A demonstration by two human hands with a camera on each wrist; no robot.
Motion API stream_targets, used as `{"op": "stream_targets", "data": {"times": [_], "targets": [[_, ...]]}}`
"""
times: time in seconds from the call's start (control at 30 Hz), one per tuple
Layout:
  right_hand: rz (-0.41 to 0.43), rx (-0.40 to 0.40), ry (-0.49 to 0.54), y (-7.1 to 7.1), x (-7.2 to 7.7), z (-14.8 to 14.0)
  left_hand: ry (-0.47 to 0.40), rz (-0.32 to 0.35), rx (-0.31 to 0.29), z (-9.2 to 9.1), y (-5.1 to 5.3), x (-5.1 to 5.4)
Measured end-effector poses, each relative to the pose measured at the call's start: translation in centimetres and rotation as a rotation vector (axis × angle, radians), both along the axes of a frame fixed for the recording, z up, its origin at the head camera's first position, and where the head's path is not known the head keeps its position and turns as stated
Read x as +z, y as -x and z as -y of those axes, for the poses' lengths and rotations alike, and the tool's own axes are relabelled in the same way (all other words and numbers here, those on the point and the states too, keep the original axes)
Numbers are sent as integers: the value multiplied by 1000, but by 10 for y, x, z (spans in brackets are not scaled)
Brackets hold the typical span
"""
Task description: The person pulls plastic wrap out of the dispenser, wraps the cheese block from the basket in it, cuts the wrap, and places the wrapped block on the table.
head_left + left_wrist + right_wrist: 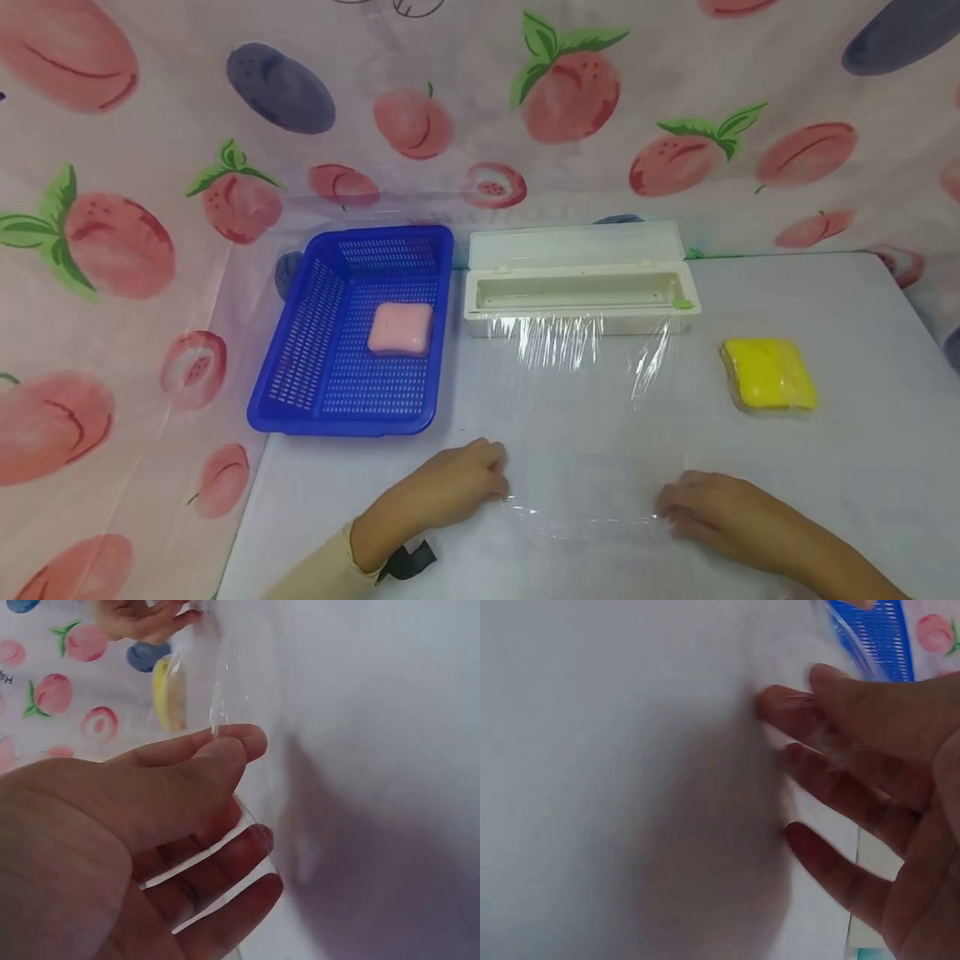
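Note:
A sheet of clear plastic wrap (592, 442) stretches toward the person from a white wrap dispenser (581, 321), whose lid is raised. At the near left corner of the sheet, the left hand (468, 483) pinches the film between thumb and forefinger; its other fingers spread behind the film in the left wrist view. The right hand (720, 512) pinches the near right corner, thumb against forefinger, with the remaining fingers apart in the right wrist view. To the right of the sheet lies a yellow block (772, 373) that looks wrapped in clear film.
A blue plastic basket (300, 333) stands left of the dispenser, with a pink block (401, 327) inside. A small green piece (682, 304) sits at the dispenser's right end. Behind the white table (862, 500) hangs a fruit-printed cloth (450, 50).

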State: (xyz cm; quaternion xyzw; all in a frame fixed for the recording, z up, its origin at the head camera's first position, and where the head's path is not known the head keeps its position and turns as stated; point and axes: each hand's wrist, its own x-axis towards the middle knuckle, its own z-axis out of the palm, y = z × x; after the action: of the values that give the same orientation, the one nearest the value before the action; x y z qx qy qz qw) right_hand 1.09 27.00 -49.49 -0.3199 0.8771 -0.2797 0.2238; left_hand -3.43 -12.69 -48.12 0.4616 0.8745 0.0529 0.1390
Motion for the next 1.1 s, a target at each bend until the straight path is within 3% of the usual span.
{"op": "stream_targets", "data": {"times": [0.07,0.17,0.23,0.33,0.47,0.57,0.63,0.7,0.87,0.93,1.03,1.1], "targets": [[-59,-3,-30,-3,-5,2,15,-21,8,-3,-1,-4],[-144,21,18,-6,-8,2,5,-14,15,-3,-1,-5],[-168,33,49,-6,-9,2,-25,34,30,-1,-2,-6],[-126,3,5,-6,-6,1,-84,120,72,1,-3,-10],[-130,-76,-53,-4,-1,2,-139,191,201,0,-4,-12],[-237,-127,14,-2,0,3,-131,190,315,-4,-6,-13],[-325,-149,45,-2,-3,4,-98,141,341,-8,-8,-15],[-397,-163,11,-3,-6,6,-48,55,322,-12,-11,-18],[-438,-168,-272,-3,-14,9,64,-206,256,-15,-22,-26],[-414,-161,-349,-3,-17,8,93,-265,259,-13,-26,-28],[-376,-174,-394,-5,-20,5,152,-275,276,-9,-31,-32],[-352,-180,-418,-7,-23,2,192,-217,297,-6,-35,-33]]}}
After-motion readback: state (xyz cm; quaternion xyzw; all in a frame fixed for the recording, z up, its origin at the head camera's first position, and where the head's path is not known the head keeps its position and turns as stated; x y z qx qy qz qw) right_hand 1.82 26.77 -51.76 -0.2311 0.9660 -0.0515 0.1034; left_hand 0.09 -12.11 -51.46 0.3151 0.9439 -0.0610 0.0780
